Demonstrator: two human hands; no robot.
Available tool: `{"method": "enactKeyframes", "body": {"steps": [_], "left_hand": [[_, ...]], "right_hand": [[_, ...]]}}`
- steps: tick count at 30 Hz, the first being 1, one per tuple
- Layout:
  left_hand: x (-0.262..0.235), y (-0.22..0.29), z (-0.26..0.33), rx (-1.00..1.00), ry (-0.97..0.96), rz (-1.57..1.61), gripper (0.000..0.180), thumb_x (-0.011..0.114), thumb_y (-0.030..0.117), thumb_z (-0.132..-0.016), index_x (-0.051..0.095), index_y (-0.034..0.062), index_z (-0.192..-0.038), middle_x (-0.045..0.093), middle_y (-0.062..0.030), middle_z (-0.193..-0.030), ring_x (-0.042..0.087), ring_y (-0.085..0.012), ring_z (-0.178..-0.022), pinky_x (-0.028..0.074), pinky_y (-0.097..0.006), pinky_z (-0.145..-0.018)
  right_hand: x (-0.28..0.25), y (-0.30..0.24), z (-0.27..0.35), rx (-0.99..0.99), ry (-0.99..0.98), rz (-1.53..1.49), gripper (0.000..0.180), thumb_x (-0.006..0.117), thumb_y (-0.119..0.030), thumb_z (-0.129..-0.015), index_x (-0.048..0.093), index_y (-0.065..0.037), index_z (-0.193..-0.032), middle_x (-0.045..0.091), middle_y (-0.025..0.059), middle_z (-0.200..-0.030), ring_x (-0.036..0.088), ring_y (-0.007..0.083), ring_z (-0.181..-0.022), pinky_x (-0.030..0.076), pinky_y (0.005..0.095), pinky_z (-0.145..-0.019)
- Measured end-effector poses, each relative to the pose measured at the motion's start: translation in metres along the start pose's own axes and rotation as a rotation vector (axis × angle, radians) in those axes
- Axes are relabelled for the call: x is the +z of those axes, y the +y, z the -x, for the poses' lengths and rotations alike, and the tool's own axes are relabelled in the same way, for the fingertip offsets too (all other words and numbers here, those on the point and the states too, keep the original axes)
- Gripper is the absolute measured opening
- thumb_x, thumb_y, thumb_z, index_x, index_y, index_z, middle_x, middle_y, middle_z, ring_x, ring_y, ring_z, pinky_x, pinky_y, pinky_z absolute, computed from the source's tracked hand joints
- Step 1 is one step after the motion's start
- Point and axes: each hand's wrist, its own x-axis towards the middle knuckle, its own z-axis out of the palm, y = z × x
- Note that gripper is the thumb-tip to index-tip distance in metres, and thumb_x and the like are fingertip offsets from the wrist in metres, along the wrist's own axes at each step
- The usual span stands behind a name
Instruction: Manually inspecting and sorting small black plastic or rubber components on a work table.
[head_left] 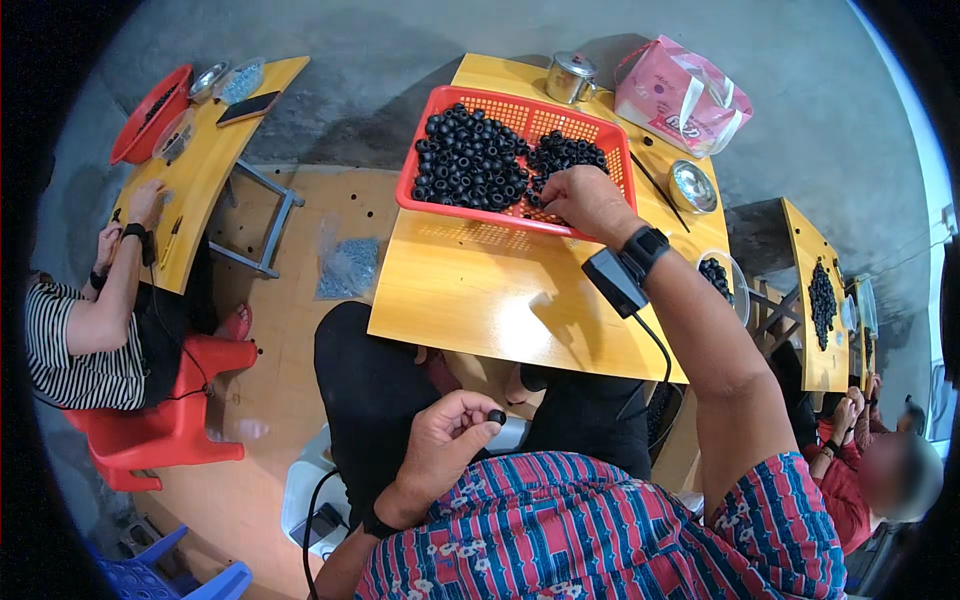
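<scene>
My left hand (438, 446) is above my lap, pinching a small round black rubber-looking piece (496, 416) between thumb and forefinger. My right hand (590, 203) reaches over the near right edge of a red plastic basket (425, 200), fingers pressed together and down among black pieces. Whether a piece is between those fingertips is hidden. Inside the basket lie a large heap of black ring-shaped pieces (470, 155) on the left and a smaller heap (568, 150) on the right. The basket rests on a yellow table (470, 285).
On the table are a metal mug (572, 78), pink bag (680, 98), dark rod (660, 190), metal bowl (693, 187) and clear tub of black pieces (738, 290). A clear bag (348, 268) lies on the floor. Other people sit at tables left and right.
</scene>
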Motion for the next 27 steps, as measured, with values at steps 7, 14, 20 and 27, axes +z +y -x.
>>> {"method": "enactKeyframes", "body": {"steps": [7, 14, 20, 27], "left_hand": [[-0.002, -0.001, 0.001, -0.007, 0.022, 0.034, 0.014, 0.063, -0.002, -0.082, 0.062, 0.0017, -0.095, 0.052, 0.0053, -0.075, 0.046, -0.0003, -0.067, 0.040, -0.015, -0.060], [-0.003, 0.000, 0.001, -0.012, -0.020, -0.022, 0.016, 0.062, -0.003, -0.083, 0.060, 0.0013, -0.098, 0.053, 0.0035, -0.079, 0.049, -0.0015, -0.071, 0.042, -0.016, -0.065], [0.000, 0.001, 0.004, -0.036, 0.013, 0.045, 0.015, 0.061, -0.004, -0.083, 0.061, 0.0007, -0.098, 0.050, 0.0062, -0.078, 0.043, 0.0001, -0.069, 0.038, -0.015, -0.063], [0.003, 0.002, 0.003, -0.034, -0.015, 0.072, 0.014, 0.059, -0.002, -0.085, 0.060, -0.0003, -0.098, 0.050, 0.0055, -0.079, 0.043, -0.0001, -0.070, 0.038, -0.014, -0.065]], "right_hand": [[0.007, -0.002, -0.018, 0.100, -0.064, 0.178, 0.018, 0.070, -0.016, -0.069, 0.070, -0.010, -0.085, 0.066, 0.0149, -0.085, 0.063, 0.0319, -0.087, 0.050, 0.0408, -0.076], [0.007, 0.000, -0.018, 0.084, -0.086, 0.162, 0.014, 0.066, -0.018, -0.069, 0.069, -0.008, -0.080, 0.066, 0.0178, -0.083, 0.063, 0.0350, -0.082, 0.050, 0.0434, -0.072], [0.017, 0.008, -0.029, 0.071, -0.069, 0.268, 0.024, 0.073, -0.021, -0.066, 0.069, -0.008, -0.085, 0.066, 0.0162, -0.085, 0.063, 0.0331, -0.084, 0.050, 0.0411, -0.073], [0.016, -0.004, -0.033, 0.086, -0.130, 0.309, 0.021, 0.070, -0.015, -0.069, 0.069, -0.008, -0.089, 0.066, 0.0156, -0.089, 0.063, 0.0319, -0.088, 0.051, 0.0400, -0.076]]}}
